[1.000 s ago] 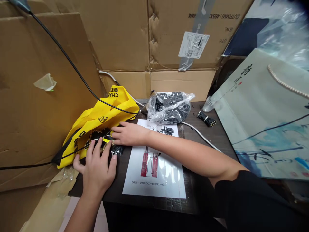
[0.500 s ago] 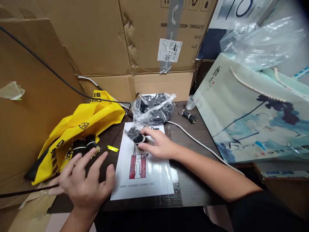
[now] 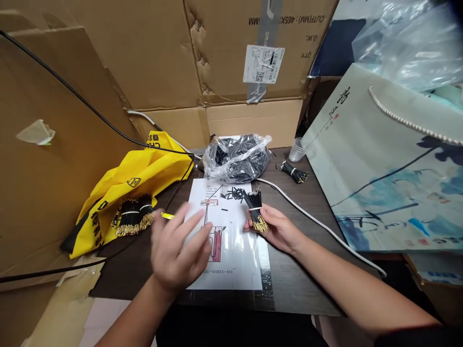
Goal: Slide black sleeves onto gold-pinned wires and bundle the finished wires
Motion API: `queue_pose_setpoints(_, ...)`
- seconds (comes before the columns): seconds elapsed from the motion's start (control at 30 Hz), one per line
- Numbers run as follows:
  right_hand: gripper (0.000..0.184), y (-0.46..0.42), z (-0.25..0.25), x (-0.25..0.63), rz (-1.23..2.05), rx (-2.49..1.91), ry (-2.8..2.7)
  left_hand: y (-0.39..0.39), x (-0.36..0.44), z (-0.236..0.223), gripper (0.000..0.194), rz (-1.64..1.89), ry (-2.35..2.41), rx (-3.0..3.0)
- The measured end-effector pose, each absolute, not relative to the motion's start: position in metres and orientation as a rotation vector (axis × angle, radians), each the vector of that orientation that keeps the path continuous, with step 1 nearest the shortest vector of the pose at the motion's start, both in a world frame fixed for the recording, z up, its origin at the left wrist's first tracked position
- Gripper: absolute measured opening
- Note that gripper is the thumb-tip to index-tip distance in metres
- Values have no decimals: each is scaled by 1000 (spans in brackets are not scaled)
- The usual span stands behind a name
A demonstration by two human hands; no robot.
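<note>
My right hand (image 3: 278, 230) is closed round a banded bundle of short black wires with gold tips (image 3: 254, 208), held over the right edge of a printed instruction sheet (image 3: 231, 250) on the dark table (image 3: 289, 284). Blurred by motion, my left hand (image 3: 180, 248) hovers above the sheet's left side with its fingers spread and nothing in it. Two more wire bundles (image 3: 134, 218) lie on a yellow bag (image 3: 133, 185) to the left. Loose black wire bits (image 3: 234, 193) are scattered on the top of the sheet.
A clear plastic bag of black wires (image 3: 237, 158) sits behind the sheet, with another small bundle (image 3: 293, 172) and a plastic cup (image 3: 297, 150) to its right. Cardboard boxes (image 3: 162, 53) wall the back and left. A printed gift bag (image 3: 390, 168) leans at right. A white cable (image 3: 318, 222) crosses the table.
My right hand carried a wire bundle from the yellow bag across to the sheet's right side. My left hand left the bag and swung over the sheet. The camera shifted.
</note>
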State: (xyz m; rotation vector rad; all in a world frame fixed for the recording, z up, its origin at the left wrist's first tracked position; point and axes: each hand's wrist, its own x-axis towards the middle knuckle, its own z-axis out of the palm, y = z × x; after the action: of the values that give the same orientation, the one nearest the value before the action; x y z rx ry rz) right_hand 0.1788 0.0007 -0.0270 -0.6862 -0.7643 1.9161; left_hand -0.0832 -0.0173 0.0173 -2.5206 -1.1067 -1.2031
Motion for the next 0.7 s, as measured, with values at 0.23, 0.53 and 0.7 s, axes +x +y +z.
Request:
queue_pose_setpoints(0.23, 24, 4, -28, 177, 1876, -690, -783, 71, -18, 22, 11, -921, -1069, -3127)
queue_pose_setpoints(0.53, 30, 53, -27, 167, 1711, -756, -932, 93, -21, -18, 12, -1511, -1121, -2884)
queue_pose_setpoints(0.7, 35, 55, -32, 168, 1697, -787, -968, 95, -22, -17, 10, -1415, -977, -2908)
